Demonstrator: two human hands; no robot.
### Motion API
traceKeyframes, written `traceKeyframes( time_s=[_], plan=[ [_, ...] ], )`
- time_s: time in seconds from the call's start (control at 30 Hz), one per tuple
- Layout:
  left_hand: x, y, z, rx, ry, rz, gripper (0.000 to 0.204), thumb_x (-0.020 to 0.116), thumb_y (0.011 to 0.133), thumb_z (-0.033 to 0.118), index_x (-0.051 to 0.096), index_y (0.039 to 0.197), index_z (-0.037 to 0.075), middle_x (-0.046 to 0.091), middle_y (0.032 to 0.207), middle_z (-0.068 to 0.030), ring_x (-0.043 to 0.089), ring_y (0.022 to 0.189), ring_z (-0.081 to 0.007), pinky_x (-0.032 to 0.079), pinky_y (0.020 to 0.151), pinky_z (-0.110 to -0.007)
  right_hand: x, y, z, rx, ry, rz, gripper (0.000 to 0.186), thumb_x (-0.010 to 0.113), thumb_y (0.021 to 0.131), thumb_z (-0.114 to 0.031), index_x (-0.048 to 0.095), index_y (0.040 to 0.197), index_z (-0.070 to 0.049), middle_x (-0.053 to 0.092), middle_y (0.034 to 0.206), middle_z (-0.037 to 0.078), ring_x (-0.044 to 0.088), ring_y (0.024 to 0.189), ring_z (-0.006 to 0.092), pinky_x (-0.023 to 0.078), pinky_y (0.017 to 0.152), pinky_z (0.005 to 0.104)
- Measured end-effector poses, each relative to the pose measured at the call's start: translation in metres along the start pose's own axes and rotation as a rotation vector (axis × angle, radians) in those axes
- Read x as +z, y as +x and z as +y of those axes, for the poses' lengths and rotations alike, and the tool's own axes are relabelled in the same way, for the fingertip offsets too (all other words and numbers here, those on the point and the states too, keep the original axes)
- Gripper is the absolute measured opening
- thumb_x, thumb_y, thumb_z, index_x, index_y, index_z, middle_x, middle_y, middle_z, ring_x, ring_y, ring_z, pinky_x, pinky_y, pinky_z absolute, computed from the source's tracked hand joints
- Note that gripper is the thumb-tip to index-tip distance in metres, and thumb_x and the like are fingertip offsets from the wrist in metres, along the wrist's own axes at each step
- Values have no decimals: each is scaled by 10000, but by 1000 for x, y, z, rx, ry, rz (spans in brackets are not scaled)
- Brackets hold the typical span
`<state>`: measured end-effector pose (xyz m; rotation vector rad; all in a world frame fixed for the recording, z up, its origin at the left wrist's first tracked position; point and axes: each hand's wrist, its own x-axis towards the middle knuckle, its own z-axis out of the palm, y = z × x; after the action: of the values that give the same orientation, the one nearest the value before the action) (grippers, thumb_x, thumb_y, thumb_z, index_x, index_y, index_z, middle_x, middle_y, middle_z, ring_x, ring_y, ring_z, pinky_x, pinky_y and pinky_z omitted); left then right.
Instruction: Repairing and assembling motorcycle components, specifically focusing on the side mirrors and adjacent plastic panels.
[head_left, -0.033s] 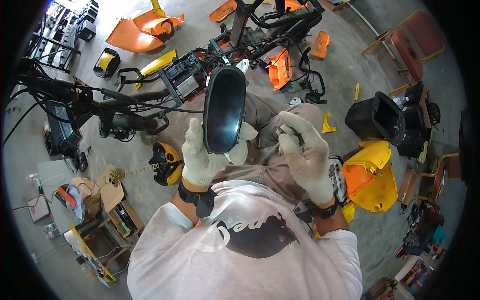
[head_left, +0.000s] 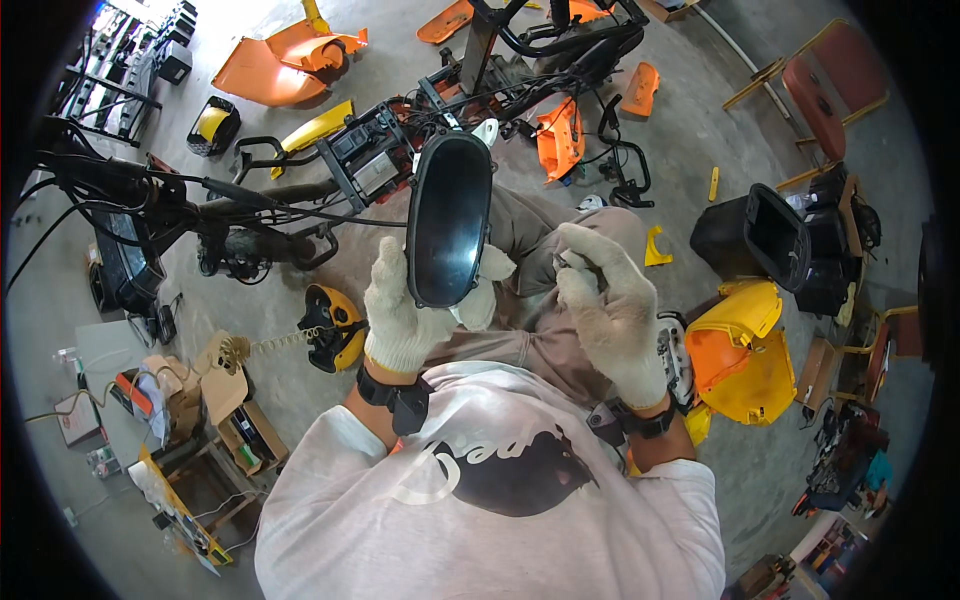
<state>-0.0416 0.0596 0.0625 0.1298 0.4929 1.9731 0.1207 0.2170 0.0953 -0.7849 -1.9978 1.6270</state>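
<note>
My gloved left hand (head_left: 415, 310) holds an oval instrument cluster (head_left: 450, 220) upright in front of me. It has a dark, glossy face and pale mounting tabs at its ends; the left thumb lies along its left edge and the fingers wrap behind to its right side. My gloved right hand (head_left: 608, 300) is a short way to the right, apart from the cluster, over my right leg. Its fingertips are curled together in a pinch, and a small dark bit shows between them, too small to name. Beyond the cluster is a stripped scooter frame (head_left: 375, 170) with bare cables.
Orange body panels (head_left: 290, 65) lie on the floor beyond the frame. At right are a black bin (head_left: 745, 235), yellow and orange panels (head_left: 745, 355) and a red chair (head_left: 815, 100). A yellow-and-black part (head_left: 335, 328) sits left, near an open cardboard box (head_left: 245, 425).
</note>
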Motion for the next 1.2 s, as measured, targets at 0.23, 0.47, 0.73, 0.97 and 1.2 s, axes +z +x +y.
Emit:
traceKeyframes(
  time_s=[0.23,0.47,0.73,0.97,1.2],
  plan=[
    [-7,3,1,33,151,-59,877,568,925,666,476,1388,-74,669,1119,-310,680,716,-287,545,582,-353,0,3,-5,-51,-47,-20,346,634,921,-34,652,1267,-38,692,1041,88,664,929,115,533,827,257],
    [-2,2,9,58,373,-107,886,696,869,617,482,1360,-90,690,1084,-265,707,740,-206,572,589,-260,0,13,0,-21,77,5,322,553,942,-2,645,1249,-22,647,923,39,570,739,54,485,680,219],
    [10,-1,12,42,531,-13,749,799,832,332,484,1396,-46,712,1085,-183,681,797,-137,552,658,-248,6,33,7,-34,156,-24,277,518,966,-25,641,1212,-2,614,904,-5,502,707,23,435,641,193],
    [20,-4,18,-19,609,44,783,828,788,280,472,1405,-45,709,1098,-165,691,861,-142,559,680,-240,10,45,-23,88,244,-260,342,576,974,-120,589,1295,-4,525,798,-65,425,654,3,350,569,187],
    [22,-3,8,-17,493,27,950,707,806,692,508,1325,-78,727,986,-221,693,603,-157,556,503,-226,19,65,-28,316,547,-449,282,578,1014,-265,629,1191,-52,473,643,-86,354,490,-7,222,420,184]
  ],
)
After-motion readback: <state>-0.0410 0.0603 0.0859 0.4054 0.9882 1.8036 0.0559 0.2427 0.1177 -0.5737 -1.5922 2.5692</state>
